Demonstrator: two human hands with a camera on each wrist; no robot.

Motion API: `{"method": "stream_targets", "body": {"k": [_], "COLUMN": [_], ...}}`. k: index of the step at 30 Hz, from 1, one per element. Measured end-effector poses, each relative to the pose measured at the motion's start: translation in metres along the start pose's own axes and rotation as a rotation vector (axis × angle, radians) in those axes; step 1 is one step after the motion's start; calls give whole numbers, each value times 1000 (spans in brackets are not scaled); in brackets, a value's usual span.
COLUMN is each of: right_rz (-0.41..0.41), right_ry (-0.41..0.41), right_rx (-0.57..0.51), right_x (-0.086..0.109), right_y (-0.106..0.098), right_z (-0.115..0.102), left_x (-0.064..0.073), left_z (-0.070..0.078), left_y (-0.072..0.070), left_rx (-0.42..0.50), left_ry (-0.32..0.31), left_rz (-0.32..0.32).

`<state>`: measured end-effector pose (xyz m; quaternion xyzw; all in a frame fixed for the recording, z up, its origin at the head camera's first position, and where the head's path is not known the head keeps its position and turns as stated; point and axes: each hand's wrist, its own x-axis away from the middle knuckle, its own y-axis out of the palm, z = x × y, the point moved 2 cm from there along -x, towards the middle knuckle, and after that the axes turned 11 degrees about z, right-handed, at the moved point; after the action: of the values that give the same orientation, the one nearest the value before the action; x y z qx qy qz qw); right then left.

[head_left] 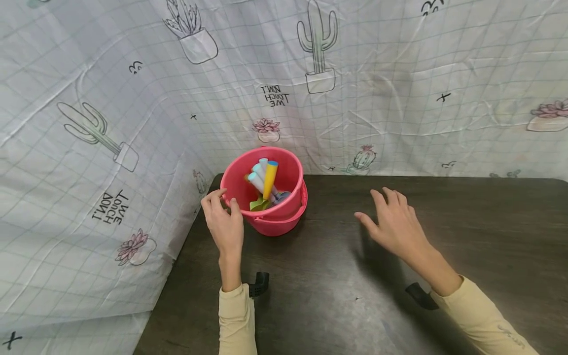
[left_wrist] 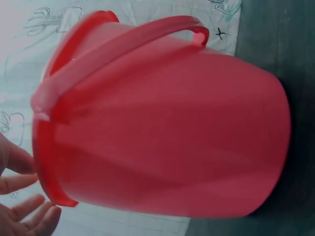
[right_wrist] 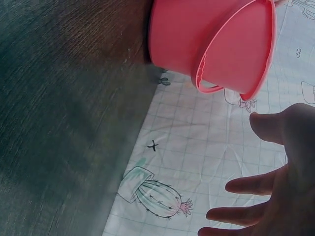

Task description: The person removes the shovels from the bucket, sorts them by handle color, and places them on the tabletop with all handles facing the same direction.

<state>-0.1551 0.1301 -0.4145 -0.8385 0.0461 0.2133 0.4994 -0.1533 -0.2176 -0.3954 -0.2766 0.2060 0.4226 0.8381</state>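
Note:
A pink bucket [head_left: 277, 228] with its handle [left_wrist: 128, 42] folded down stands on the dark table at the back left. Inside are several toy tools: a yellow handle [head_left: 269, 182] with a blue end, pale handles [head_left: 258, 181] with light blue ends, and a green piece [head_left: 259, 204]. My left hand [head_left: 225, 227] is at the bucket's near left rim, fingers loosely bent; the left wrist view has fingertips [left_wrist: 48, 216] by the rim. My right hand [head_left: 398, 227] hovers over the table to the right, fingers spread, holding nothing and apart from the bucket.
A white sheet [head_left: 377, 98] printed with cacti hangs behind and along the left side of the dark wooden table [head_left: 319, 286]. The bucket stands close to the sheet. Black wrist mounts [head_left: 262, 283] show at both sleeves.

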Motion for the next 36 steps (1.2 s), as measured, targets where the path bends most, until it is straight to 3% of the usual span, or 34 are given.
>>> {"method": "stream_targets", "body": {"k": [7,13,17,21,36], "right_rz": [12,15,25,31,50], "right_ry": [-12,-6,-18,-28,-56], "right_rx": [-5,-19,-27,-31,-44], "right_x": [-6,-11,-14,-17,-25], "right_y": [-1,-2,-3,-3,-6], "right_z": [1,0,-2,-3,-9], "left_x": [-3,-9,-10,-9,-2], "left_z": [-8,-13,-18,-20,-28], "left_y": [4,3,3,3,8], "left_rx": [90,367,501,559,774], "left_ry": [-240,-535,-674,-740,-827], "left_rz": [-30,-102,-138,-150,-126]}}
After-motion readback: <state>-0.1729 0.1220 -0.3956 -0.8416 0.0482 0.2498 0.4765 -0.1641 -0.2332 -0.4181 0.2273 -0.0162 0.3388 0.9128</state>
